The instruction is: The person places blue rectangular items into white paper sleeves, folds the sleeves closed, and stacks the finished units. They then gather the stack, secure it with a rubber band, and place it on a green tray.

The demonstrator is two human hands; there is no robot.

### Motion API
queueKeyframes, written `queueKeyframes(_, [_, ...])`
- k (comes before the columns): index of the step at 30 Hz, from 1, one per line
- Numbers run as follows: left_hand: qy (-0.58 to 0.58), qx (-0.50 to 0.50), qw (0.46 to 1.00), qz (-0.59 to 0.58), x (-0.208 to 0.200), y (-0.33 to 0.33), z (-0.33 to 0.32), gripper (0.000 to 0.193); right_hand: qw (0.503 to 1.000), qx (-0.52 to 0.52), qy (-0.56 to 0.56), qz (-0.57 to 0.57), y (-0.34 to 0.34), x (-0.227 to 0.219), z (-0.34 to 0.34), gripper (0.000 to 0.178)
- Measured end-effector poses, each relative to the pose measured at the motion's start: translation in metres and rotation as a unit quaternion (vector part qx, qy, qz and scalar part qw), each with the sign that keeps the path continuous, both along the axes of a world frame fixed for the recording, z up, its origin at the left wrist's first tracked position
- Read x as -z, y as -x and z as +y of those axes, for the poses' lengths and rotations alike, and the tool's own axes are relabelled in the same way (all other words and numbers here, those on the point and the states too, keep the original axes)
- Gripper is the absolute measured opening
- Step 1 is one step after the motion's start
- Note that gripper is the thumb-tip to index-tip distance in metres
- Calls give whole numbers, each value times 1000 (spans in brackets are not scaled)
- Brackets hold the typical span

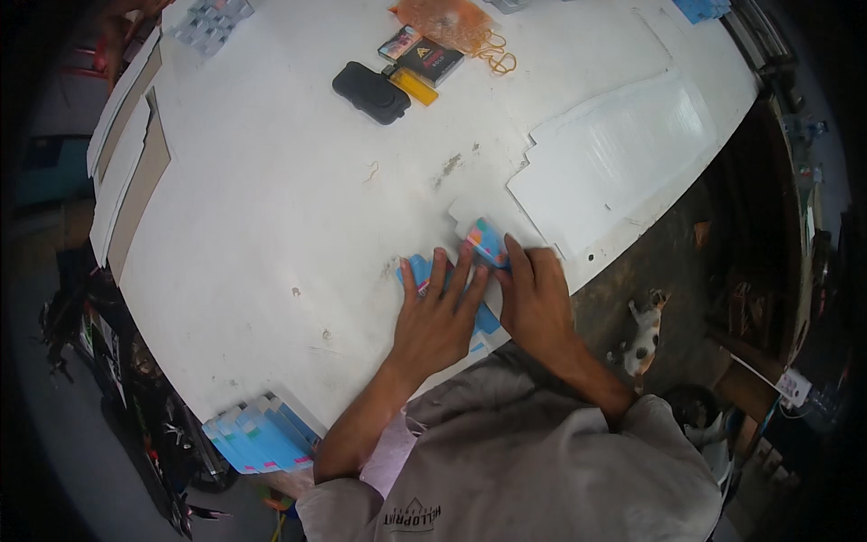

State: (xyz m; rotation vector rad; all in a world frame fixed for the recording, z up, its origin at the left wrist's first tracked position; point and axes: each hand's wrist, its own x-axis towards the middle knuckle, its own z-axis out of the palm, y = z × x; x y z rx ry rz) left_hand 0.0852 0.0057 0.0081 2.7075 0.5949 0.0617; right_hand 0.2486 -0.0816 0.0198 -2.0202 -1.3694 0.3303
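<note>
just inside the near edge of the white table (271, 181), two bare hands are working side by side. the left hand (435, 318) is lying palm down with its fingers spread wide, covering much of a blue printed piece (422, 268) that is peeking out around its fingertips. the right hand (540, 294) is keeping a narrow grip — thumb and fingers are closing on the right end of a small printed piece (486, 240), blue with pink and other bright patches, which is sitting just beyond the left hand's fingertips. a patch of blue (486, 322) is showing between the two wrists.

beyond and to the right of the right hand, a large white sheet (623, 149) is lying flat. far beyond the left hand, a black case (370, 92), a yellow lighter (414, 87) and an orange plastic bag (442, 20) are resting together. beside the left elbow, a row of blue pieces (257, 440) is leaning — and right of the right hand, down on the floor, a patchy cat (644, 339) is lying.
</note>
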Motion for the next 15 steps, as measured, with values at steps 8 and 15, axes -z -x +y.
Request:
queueKeyframes(8, [83, 61, 994, -46, 1, -5, 13, 65, 967, 96, -24, -237, -27, -5, 15, 39])
queueKeyframes(15, [109, 50, 989, -89, 19, 1, 8, 60, 998, -11, 59, -32, -22, 1, -8, 52])
